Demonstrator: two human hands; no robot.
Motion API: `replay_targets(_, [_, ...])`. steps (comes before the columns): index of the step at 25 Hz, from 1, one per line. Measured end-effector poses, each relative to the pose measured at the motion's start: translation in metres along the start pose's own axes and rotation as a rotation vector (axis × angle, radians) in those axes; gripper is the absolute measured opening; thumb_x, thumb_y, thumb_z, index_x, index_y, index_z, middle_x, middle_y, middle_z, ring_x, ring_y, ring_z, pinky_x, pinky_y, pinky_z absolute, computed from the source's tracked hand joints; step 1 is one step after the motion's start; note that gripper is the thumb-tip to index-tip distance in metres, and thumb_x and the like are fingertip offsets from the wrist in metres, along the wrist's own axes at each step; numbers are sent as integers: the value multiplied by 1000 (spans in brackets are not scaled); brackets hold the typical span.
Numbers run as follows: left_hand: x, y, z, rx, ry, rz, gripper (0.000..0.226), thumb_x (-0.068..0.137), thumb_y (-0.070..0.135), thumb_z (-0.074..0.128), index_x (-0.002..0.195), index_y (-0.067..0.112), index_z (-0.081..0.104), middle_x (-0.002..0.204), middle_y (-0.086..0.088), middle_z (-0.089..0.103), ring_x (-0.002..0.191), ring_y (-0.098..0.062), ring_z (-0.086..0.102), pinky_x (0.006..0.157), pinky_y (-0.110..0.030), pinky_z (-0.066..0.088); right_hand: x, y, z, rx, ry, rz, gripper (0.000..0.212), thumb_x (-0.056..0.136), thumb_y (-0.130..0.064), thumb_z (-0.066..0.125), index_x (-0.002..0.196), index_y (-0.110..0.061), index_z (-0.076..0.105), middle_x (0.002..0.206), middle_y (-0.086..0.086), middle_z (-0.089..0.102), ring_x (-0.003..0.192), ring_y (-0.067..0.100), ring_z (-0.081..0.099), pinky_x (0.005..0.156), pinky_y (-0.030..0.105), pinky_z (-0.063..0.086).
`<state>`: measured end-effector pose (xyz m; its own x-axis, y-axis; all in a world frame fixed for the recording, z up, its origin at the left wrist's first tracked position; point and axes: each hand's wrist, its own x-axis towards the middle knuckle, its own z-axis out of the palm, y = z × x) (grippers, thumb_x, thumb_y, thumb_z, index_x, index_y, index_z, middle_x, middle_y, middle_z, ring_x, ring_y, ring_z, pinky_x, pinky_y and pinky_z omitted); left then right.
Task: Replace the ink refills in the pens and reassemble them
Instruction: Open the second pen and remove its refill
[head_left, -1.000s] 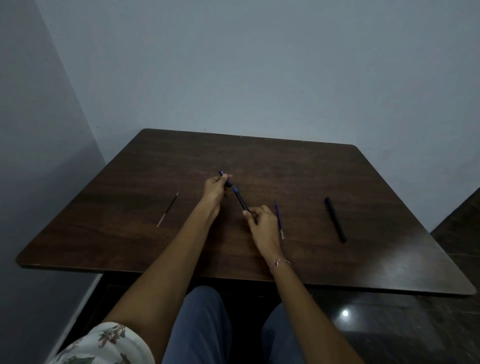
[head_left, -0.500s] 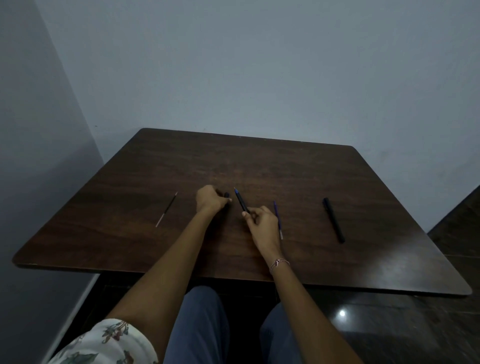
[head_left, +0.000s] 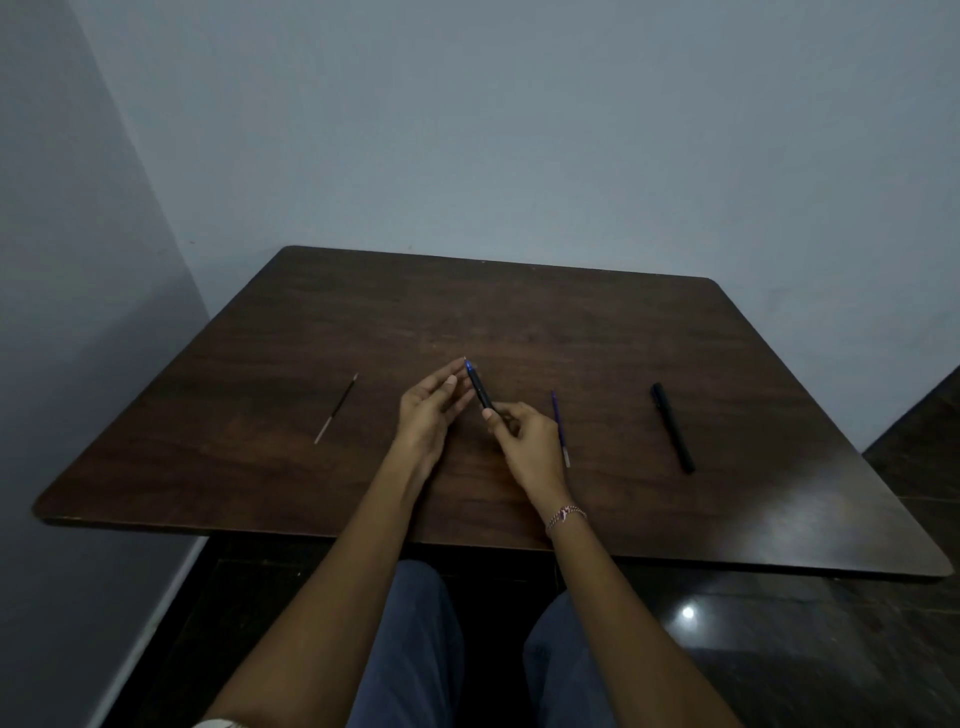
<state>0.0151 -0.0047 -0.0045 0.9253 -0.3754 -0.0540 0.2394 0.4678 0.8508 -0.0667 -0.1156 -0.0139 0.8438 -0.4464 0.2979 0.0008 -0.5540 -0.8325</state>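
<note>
Lifted off the bench (head_left: 727, 364), where it lay curled half a second ago, the left hand (head_left: 431, 410) now has its fingers straightened and its palm turned toward the pen (head_left: 479, 387). Its grip is open and holds nothing that can be seen. Its fingertips (head_left: 451, 380) reach up beside the pen's far end, so close that I cannot tell whether they touch it. The right hand (head_left: 524, 441) has kept its place. Its grip is closed on the pen's near end, with thumb and fingers pinching the dark barrel, so the pen slants up and away from the person, clear of the bench. As for what the barrel holds, a short blue piece with a pale point sticks out of its far end, and how far it runs inside is hidden. Left of the pen and well apart from it, a thin dark refill (head_left: 336, 408) with a pale near end lies flat on the bench. Just right of the pen, beside the right hand's knuckles, lies a blue refill (head_left: 559, 428), also pale at its near end. Farther right of the pen and well apart, a second pen (head_left: 672, 427), all black, lies on the wood and slants the same way. Nearer the person than the pen, a thread bracelet (head_left: 566, 514) circles the right wrist.
</note>
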Motion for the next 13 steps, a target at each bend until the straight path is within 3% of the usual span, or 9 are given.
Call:
replay_targets(4, [0,0,-5,-140,-148,-74,29,97,3,40,122,0,54,108,-11,70,103,-19,67,80,-27,57,-1,1,1,56,-81,14,21,87,-24,66,104,-12,72,67,-8,67,60,-12,60,59,2,39])
replay_targets(11, [0,0,-1,-73,-55,-6,17,92,2,51,103,5,63,84,-4,76,83,-14,72,69,-23,58,0,3,2,75,-94,51,24,82,-26,72,101,-13,72,73,-1,70,57,-5,60,57,5,42])
replay_targets(13, [0,-1,-1,-68,4,19,13,89,-1,56,95,5,65,78,-5,75,78,-15,72,66,-23,57,-1,3,2,67,-59,49,21,79,-25,75,97,-14,73,66,-8,63,52,-4,54,54,6,40])
